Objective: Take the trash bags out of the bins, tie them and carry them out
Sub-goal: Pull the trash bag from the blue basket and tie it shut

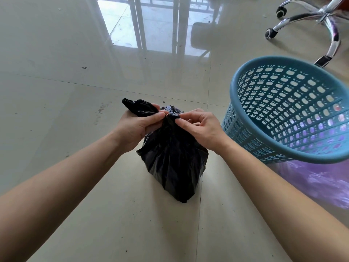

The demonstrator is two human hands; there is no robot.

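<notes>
A full black trash bag [173, 163] stands on the tiled floor in the middle of the view. My left hand [137, 127] grips one gathered end of the bag's mouth, and a loose black flap sticks out past it to the upper left. My right hand [200, 125] pinches the bunched plastic at the bag's neck between thumb and fingertips. Both hands meet right at the top of the bag. A blue perforated plastic bin [294, 110] stands to the right, with no bag in it.
Purple plastic [324, 182] lies on the floor under and in front of the blue bin. A chrome office chair base with castors [324, 19] stands at the far right. The glossy floor reflects a barred window at the top.
</notes>
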